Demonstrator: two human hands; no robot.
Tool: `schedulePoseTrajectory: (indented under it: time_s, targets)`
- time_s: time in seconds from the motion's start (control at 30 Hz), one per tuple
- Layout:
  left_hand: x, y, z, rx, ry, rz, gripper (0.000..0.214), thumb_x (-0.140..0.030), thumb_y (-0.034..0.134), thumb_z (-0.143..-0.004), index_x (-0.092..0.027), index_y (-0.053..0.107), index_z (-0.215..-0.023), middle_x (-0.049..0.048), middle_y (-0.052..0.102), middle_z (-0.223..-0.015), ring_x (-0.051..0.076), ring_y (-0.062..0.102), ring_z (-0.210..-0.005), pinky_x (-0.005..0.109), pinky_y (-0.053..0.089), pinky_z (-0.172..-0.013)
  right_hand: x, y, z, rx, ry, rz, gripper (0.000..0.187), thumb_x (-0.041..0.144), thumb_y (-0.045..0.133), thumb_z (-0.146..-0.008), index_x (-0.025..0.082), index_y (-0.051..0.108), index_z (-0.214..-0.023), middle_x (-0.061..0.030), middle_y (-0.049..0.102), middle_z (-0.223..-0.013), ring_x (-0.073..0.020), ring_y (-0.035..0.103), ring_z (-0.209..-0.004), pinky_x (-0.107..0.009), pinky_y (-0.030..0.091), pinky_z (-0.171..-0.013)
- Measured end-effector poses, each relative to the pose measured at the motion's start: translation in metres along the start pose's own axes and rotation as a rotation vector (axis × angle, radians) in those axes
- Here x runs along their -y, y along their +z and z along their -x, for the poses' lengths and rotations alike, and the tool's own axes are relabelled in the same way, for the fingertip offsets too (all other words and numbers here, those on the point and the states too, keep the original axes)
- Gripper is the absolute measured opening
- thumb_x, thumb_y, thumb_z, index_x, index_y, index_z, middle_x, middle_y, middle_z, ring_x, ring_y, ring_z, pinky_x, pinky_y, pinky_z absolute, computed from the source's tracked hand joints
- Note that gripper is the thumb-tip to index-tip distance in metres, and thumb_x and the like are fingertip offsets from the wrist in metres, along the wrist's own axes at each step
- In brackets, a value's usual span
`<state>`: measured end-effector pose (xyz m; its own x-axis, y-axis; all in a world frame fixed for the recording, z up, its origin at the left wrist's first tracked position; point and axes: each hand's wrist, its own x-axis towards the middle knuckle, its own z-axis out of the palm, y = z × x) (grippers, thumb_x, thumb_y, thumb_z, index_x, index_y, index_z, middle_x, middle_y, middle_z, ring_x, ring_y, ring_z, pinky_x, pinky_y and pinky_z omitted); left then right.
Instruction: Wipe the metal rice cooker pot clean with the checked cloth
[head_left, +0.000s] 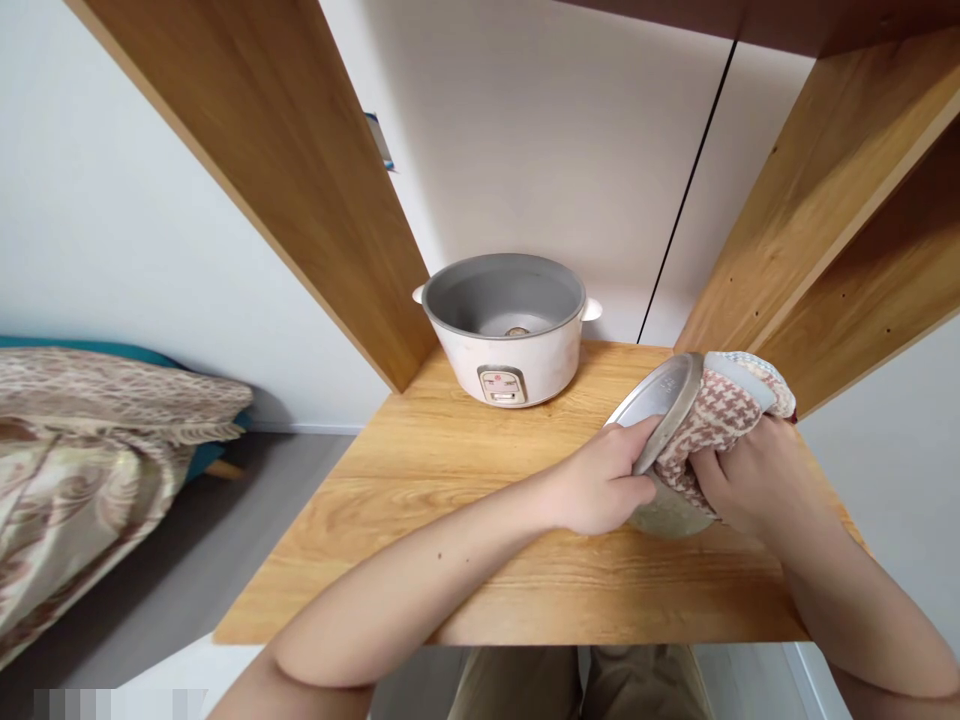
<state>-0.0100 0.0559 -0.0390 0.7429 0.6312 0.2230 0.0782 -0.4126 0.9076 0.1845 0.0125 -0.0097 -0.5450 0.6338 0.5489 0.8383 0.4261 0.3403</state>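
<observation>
My left hand [607, 480] grips the rim of a silver metal inner pot [656, 393], which is tilted on its side above the tabletop. Bunched in my right hand [765, 475] is a brown-and-white houndstooth cloth [716, 410] with a pale border. The cloth lies against the outer wall of the pot, and some of my right fingers are hidden in its folds. Behind and to the left, a white rice cooker body [457, 355] stands upright without a lid, its grey inside and heating plate showing.
The wooden tabletop [375, 530] is framed by a wooden upright [285, 150] on the left and wooden boards [795, 230] on the right. A white panel [555, 150] closes the back. At far left is a seat draped with a patterned throw [90, 470].
</observation>
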Motion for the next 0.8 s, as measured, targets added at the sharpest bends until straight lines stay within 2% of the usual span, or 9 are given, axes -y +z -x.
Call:
schedulePoseTrajectory:
  time_s: [0.17, 0.37, 0.5, 0.73, 0.8]
  targets:
    - [0.002, 0.000, 0.000, -0.002, 0.007, -0.002, 0.034, -0.013, 0.049, -0.065, -0.018, 0.055, -0.099, -0.0019, 0.058, -0.082, 0.018, 0.051, -0.077, 0.029, 0.043, -0.070, -0.001, 0.002, 0.000, 0.067, 0.101, -0.054, 0.039, 0.019, 0.038, -0.087, 0.019, 0.051, -0.051, -0.0023, 0.040, -0.047, -0.0149, 0.019, -0.051, -0.036, 0.008, -0.059]
    - [0.003, 0.000, -0.001, -0.013, 0.022, 0.024, 0.039, -0.011, 0.049, -0.064, -0.017, 0.057, -0.102, 0.0011, 0.064, -0.092, 0.021, 0.058, -0.087, 0.033, 0.047, -0.080, 0.004, 0.004, 0.003, 0.077, 0.058, -0.015, 0.037, 0.022, 0.040, -0.088, 0.019, 0.054, -0.053, -0.0040, 0.046, -0.049, -0.0153, 0.021, -0.051, -0.034, 0.008, -0.059]
    - [0.003, 0.001, -0.001, -0.025, 0.020, 0.013, 0.038, -0.011, 0.048, -0.065, -0.019, 0.056, -0.101, -0.0011, 0.061, -0.087, 0.020, 0.056, -0.083, 0.031, 0.045, -0.076, -0.002, 0.002, -0.003, 0.079, 0.111, -0.037, 0.040, 0.021, 0.037, -0.089, 0.019, 0.055, -0.053, -0.0033, 0.043, -0.048, -0.0149, 0.020, -0.051, -0.034, 0.009, -0.057]
    - [0.005, 0.000, -0.002, -0.037, 0.014, 0.070, 0.032, -0.011, 0.049, -0.062, -0.019, 0.054, -0.093, 0.0011, 0.064, -0.090, 0.023, 0.058, -0.087, 0.034, 0.047, -0.080, 0.008, 0.005, 0.005, 0.093, 0.060, -0.007, 0.037, 0.021, 0.040, -0.087, 0.019, 0.057, -0.054, -0.0050, 0.047, -0.050, -0.0153, 0.025, -0.051, -0.035, 0.010, -0.058]
    - [0.005, 0.000, -0.002, -0.034, 0.012, 0.059, 0.034, -0.011, 0.049, -0.063, -0.019, 0.054, -0.095, 0.0006, 0.063, -0.088, 0.022, 0.057, -0.085, 0.034, 0.046, -0.079, 0.007, 0.006, 0.003, 0.082, 0.083, -0.026, 0.036, 0.022, 0.040, -0.087, 0.019, 0.058, -0.055, -0.0045, 0.047, -0.050, -0.0152, 0.025, -0.052, -0.035, 0.010, -0.058]
